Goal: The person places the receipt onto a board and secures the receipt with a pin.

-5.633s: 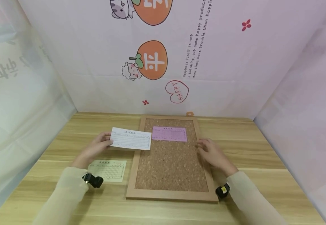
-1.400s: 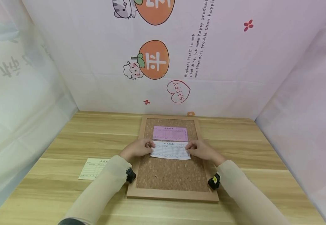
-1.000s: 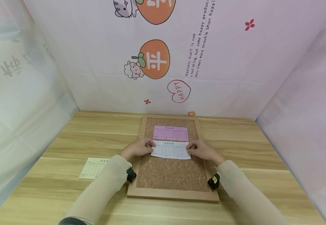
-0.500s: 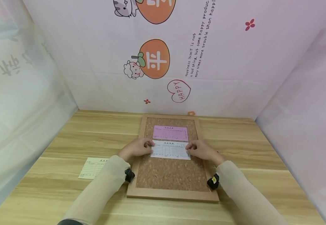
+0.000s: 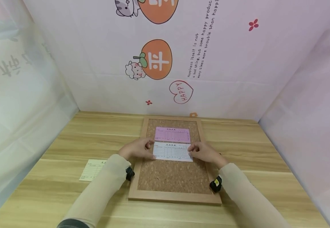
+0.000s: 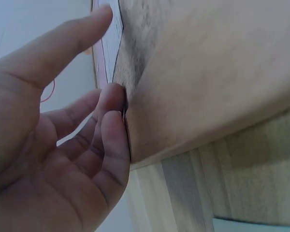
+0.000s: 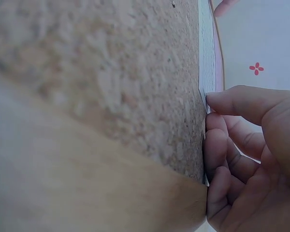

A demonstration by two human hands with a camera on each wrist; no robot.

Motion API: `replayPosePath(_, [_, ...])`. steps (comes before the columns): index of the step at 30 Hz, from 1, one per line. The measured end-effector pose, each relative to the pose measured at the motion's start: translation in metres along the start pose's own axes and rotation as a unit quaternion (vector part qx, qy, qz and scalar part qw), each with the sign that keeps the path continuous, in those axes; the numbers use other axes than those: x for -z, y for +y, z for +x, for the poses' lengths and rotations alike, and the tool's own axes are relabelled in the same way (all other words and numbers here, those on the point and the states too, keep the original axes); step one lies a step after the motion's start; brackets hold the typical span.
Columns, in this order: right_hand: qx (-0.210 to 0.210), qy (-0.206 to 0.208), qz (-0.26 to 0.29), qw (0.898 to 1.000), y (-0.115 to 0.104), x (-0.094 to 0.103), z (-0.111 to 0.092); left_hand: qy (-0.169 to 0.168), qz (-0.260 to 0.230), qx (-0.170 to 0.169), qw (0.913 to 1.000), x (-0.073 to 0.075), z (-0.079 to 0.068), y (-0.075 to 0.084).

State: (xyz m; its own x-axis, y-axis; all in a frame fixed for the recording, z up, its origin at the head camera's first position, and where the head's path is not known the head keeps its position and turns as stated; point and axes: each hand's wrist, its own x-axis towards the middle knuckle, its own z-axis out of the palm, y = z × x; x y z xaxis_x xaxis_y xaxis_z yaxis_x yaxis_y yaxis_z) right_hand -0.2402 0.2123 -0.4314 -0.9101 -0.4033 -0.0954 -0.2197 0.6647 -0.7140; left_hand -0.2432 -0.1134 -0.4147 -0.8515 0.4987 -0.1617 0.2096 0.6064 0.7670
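A white receipt form (image 5: 171, 152) with a printed grid lies across the framed cork board (image 5: 173, 177), just below a pink form (image 5: 172, 135). My right hand (image 5: 205, 152) pinches the white form's right edge; in the right wrist view the thumb (image 7: 232, 99) meets the form's corner, fingers curled beneath. At the left edge is my left hand (image 5: 136, 148), thumb stretched apart from the fingers and its tip at the lower left corner. In the left wrist view the other fingers (image 6: 113, 135) bend loosely against the board.
A pale yellow form (image 5: 92, 170) lies on the wooden table (image 5: 56, 139) left of the board, partly hidden by the left sleeve. Printed cloth (image 5: 225, 63) closes off the back and both sides. Each wrist carries a small black camera.
Over five seconds ago the left hand held the white form left of the board; both hands then held it on the cork. Now the left thumb and fingers have spread, and the form lies flatter.
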Motion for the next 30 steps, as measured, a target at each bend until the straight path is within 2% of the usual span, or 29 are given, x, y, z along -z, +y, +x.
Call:
replayPosePath(7, [-0.003,0.000,-0.002,1.000,0.001,0.000,-0.001,-0.005,0.005,-0.014,0.9999,0.001,0.001,-0.002])
replayPosePath(14, [-0.003,-0.001,0.001,1.000,0.002,0.001,0.000,-0.010,-0.007,-0.009,0.9999,0.003,0.001,-0.002])
replayPosePath(20, [0.003,0.000,-0.007,1.000,0.001,0.001,-0.002,-0.012,0.016,-0.018,0.9996,0.003,0.003,-0.004])
replayPosePath(25, [0.021,-0.002,0.004,1.000,0.000,0.005,-0.005,-0.010,0.037,-0.026,0.9989,0.002,0.007,-0.008])
replayPosePath(30, [0.028,-0.006,0.022,0.999,0.005,0.011,-0.008,-0.009,0.038,-0.029,0.9988,0.001,0.009,-0.009])
